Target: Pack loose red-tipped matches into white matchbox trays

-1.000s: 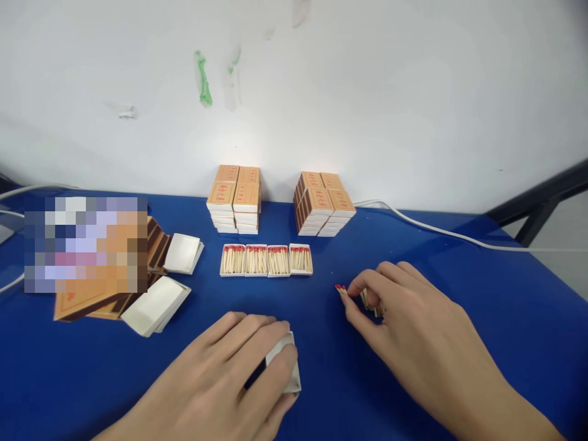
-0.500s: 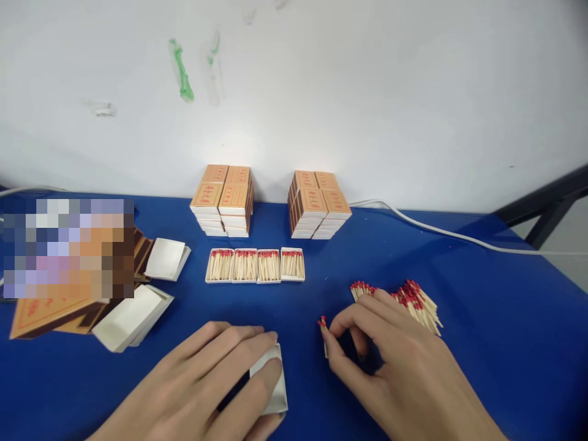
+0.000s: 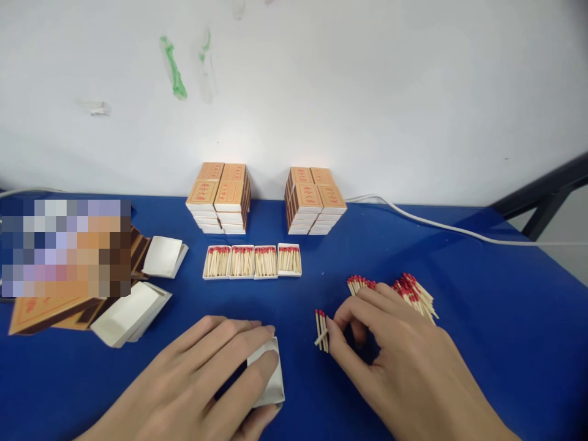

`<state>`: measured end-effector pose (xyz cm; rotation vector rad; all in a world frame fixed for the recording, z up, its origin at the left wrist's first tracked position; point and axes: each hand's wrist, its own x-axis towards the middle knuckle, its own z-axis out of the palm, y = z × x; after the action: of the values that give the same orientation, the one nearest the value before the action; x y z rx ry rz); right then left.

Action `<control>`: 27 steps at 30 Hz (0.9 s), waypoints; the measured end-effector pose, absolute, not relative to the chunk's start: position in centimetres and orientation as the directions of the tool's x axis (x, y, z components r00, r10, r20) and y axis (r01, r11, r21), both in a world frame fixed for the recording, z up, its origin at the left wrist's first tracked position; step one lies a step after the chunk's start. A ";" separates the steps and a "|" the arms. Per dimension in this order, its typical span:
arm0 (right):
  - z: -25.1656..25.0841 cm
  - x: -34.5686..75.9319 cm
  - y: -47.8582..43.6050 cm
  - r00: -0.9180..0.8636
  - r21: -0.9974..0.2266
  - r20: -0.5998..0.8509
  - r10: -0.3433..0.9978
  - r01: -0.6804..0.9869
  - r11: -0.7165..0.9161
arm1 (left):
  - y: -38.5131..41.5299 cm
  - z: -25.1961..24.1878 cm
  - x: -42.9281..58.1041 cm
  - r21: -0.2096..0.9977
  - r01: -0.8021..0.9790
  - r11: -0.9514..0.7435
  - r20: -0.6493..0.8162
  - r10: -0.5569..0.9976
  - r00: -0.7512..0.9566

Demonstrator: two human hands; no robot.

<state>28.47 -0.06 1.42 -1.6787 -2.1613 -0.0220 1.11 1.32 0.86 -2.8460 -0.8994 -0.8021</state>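
In the head view, my left hand (image 3: 206,373) is closed around a white matchbox tray (image 3: 274,383) low in the middle, its fingers over the tray's left side. My right hand (image 3: 390,349) rests to the right, thumb and index finger curled together in a pinch. At the thumb tip several loose matches (image 3: 320,327) stand side by side, heads pointing away from me. One match slants across their lower ends towards the thumb and seems held there. Beyond the right fingers lies a pile of red-headed matches (image 3: 416,297), partly hidden by the hand.
A row of trays filled with matches (image 3: 252,262) lies ahead. Behind it stand two stacks of orange matchboxes (image 3: 215,195). Trays without matches (image 3: 126,312) and matchbox sleeves (image 3: 50,312) lie at left, partly blurred out. A white cable (image 3: 427,228) runs along the wall.
The matches by my right thumb now show as a spread row with one slanting across, where before few showed. My left hand still holds the tray. The view has shifted slightly.
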 end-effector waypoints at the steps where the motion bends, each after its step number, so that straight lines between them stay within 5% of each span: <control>1: 1.4 28.5 -0.1 -0.198 -0.226 0.315 0.928 0.934 0.276 | 1.3 0.8 1.1 0.108 0.550 -0.828 0.493 0.525 0.694; 27: 0.7 27.4 -0.6 -0.199 -0.230 0.371 0.907 0.927 0.297 | 1.5 1.0 1.1 0.089 0.559 -0.825 0.484 0.526 0.699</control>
<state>27.42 -0.62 0.73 -1.6366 -2.1373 -0.0610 1.12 1.51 0.96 -2.8358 -0.9062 -0.7763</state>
